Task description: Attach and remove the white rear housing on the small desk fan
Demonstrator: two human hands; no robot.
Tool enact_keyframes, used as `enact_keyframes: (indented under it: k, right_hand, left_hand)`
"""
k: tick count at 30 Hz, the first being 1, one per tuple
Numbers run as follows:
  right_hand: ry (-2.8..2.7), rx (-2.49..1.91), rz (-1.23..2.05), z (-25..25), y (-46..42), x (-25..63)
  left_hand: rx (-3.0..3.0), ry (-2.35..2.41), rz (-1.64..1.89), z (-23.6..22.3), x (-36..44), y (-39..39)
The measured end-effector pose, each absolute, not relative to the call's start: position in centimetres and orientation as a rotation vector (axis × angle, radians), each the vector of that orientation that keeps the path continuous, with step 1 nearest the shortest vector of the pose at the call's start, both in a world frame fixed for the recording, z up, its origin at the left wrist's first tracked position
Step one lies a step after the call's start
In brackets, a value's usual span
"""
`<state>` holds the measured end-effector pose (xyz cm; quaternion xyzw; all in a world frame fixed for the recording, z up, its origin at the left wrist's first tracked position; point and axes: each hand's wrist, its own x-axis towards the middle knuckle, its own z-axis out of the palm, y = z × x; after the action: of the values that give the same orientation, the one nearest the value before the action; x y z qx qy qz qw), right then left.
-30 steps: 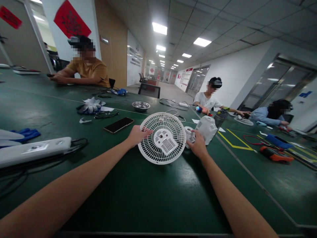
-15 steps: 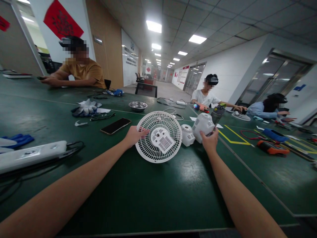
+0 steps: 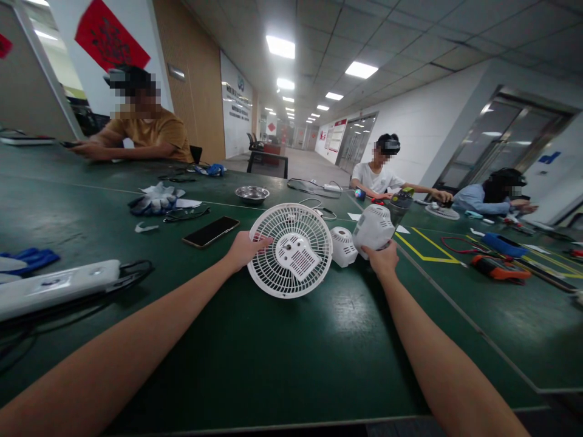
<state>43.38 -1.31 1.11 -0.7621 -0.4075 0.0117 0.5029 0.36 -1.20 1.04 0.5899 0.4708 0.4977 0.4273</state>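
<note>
- The left hand (image 3: 243, 250) is closed on the left rim of the white fan grille (image 3: 297, 256), thumb over its face.
- The right hand (image 3: 383, 260) grips the larger white housing (image 3: 374, 224) low down.
- The step in hand seems to be handling fan parts, one per hand; moving the housing would call for keeping the grille steady.
- Between the grips, beside the grille, sits the smaller white housing (image 3: 344, 247).
- Left of the left grip lies a phone (image 3: 211, 232); farther beyond, a metal bowl (image 3: 252, 195).
</note>
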Motion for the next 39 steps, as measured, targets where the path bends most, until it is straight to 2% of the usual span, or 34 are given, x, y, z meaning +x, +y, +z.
enact_keyframes:
  k: [9, 18, 25, 31, 39]
  right_hand:
    - [-1.016, -1.498, -0.202, 4.6, -3.0, 39.5]
    - [-1.378, -1.607, -0.027, 2.7, -3.1, 36.1]
    - [-1.19, -1.623, -0.102, 3.0, -2.4, 39.9]
    - [-0.929, -1.665, -0.014, 2.9, -1.9, 44.3]
    - [-0.95, -1.601, -0.035, 3.4, -1.9, 44.3]
  left_hand:
    - [1.49, 1.19, 1.235, 1.1, 0.5, -1.2]
    - [1.512, 1.166, 1.233, 1.1, 0.3, -1.3]
    - [1.526, 1.209, 1.223, 1.4, 0.3, -1.5]
    - [1.533, 1.207, 1.224, 1.4, 0.4, -1.5]
    - [1.527, 1.216, 1.216, 1.4, 0.4, -1.5]
